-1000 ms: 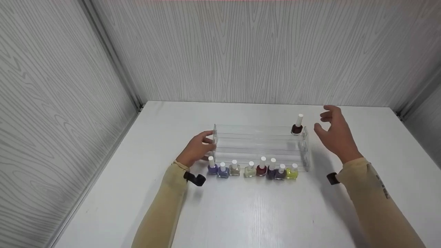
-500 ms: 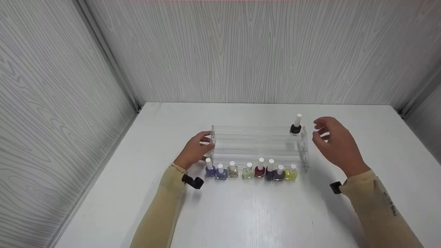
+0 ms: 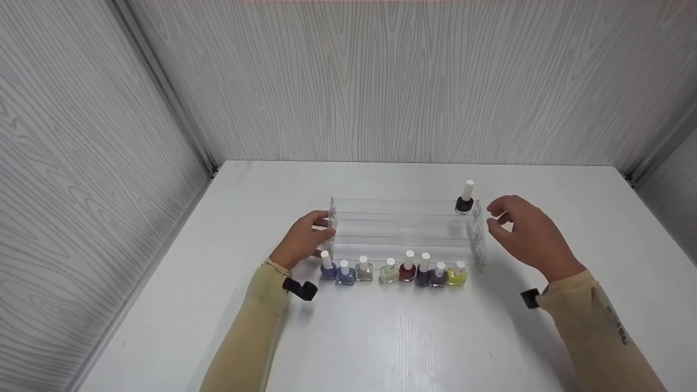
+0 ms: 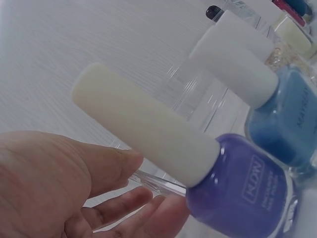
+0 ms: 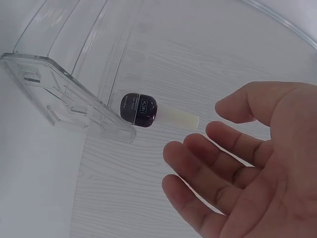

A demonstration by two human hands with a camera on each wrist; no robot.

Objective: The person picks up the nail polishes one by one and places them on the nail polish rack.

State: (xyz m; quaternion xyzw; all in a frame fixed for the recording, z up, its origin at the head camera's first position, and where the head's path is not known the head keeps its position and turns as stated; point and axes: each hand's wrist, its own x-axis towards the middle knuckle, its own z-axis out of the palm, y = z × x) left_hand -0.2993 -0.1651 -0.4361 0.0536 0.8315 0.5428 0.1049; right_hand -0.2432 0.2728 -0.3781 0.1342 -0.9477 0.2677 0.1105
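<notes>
A clear tiered display rack [image 3: 403,228] stands on the white table. My left hand [image 3: 299,237] holds its left end panel, thumb in front and fingers behind. On the top tier, at the right end, a dark nail polish bottle [image 3: 464,204] stands upright with its white cap up. My right hand [image 3: 531,234] hovers just right of the rack, fingers loosely bent and holding nothing; the right wrist view shows it apart from the dark bottle [image 5: 139,110]. Along the rack's front stands a row of several nail polish bottles, including a purple one [image 4: 242,191] close to my left hand.
The front row also has a blue bottle [image 3: 346,276], a pale one [image 3: 389,274], a red one [image 3: 407,272] and a yellow one [image 3: 456,276]. Wood-grain panels close in the table at the back [image 3: 348,81] and left [image 3: 81,190].
My right hand has come down toward me, its fingers drawing closer together beside the rack. The left hand stays on the rack's end; the whole view has shifted slightly.
</notes>
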